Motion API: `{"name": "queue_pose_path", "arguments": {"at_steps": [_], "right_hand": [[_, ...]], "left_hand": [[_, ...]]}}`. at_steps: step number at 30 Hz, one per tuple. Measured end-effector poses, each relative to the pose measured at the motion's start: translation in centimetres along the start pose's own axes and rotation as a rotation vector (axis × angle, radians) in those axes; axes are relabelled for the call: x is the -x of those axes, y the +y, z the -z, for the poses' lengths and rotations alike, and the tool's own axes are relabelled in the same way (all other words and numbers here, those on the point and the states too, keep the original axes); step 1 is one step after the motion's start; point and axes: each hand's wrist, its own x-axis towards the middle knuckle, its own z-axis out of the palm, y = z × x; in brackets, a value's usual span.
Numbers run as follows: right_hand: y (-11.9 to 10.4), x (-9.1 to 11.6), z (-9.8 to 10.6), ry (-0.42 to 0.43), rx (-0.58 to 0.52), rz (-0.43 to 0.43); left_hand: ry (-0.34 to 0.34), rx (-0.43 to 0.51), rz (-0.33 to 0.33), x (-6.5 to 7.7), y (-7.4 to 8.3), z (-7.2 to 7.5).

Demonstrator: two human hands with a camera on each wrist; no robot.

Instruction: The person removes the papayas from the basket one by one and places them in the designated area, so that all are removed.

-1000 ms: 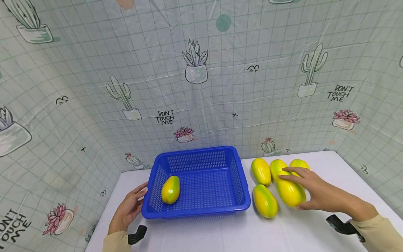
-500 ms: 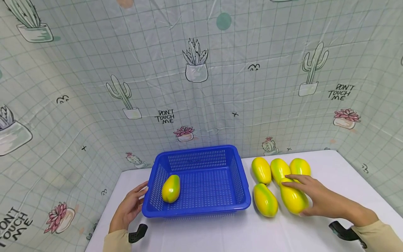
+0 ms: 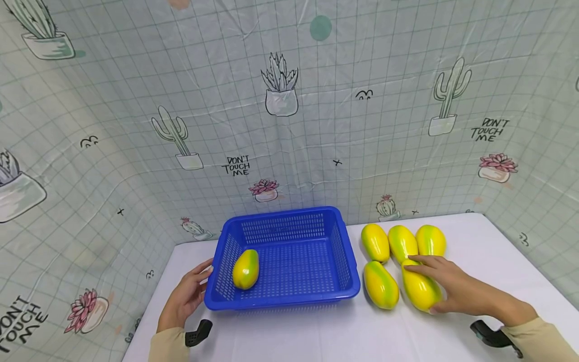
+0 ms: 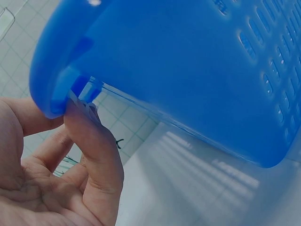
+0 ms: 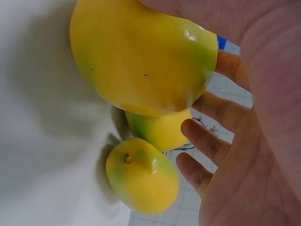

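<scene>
Thumb and fingers of my right hand (image 3: 461,289) curl around a yellow-green papaya (image 3: 419,287) at the front right of the group. In the right wrist view this papaya (image 5: 141,56) fills the top, with the thumb across it and two other papayas beyond. My left hand (image 3: 185,294) pinches the left rim of a blue plastic basket (image 3: 280,303); the left wrist view has the basket's rim (image 4: 44,66) between thumb and fingers. One papaya (image 3: 246,270) lies inside the basket, toward its left.
Beside the held fruit lies a papaya (image 3: 381,285). Behind are three more in a row: a left papaya (image 3: 375,243), a middle papaya (image 3: 402,243) and a right papaya (image 3: 431,240). A cactus-print sheet (image 3: 307,141) hangs behind the white table (image 3: 289,337).
My right hand has brought its papaya slightly right and toward the front, away from the back row. The left hand and basket stay in place.
</scene>
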Motion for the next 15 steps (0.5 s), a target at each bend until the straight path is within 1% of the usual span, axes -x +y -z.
{"name": "queue_pose_path", "arguments": {"at_steps": [4,8,10,13,15], "right_hand": [[0.02,-0.07,-0.05,-0.033,-0.038,-0.026],[0.07,-0.14,-0.08,-0.055,-0.058,-0.032],[0.13,-0.13,-0.15,-0.054,-0.048,-0.029],[0.23,-0.07,-0.37,-0.030,-0.013,-0.020],[0.28,-0.06,-0.53,-0.022,-0.011,-0.008]], "left_hand": [[0.002,0.002,-0.003,0.05,-0.02,0.01],[0.003,0.007,-0.004,0.03,-0.02,0.01],[0.001,0.008,-0.004,0.01,-0.02,0.01],[0.003,0.015,-0.003,-0.03,-0.03,0.02],[-0.003,0.018,-0.004,-0.05,-0.06,0.05]]}}
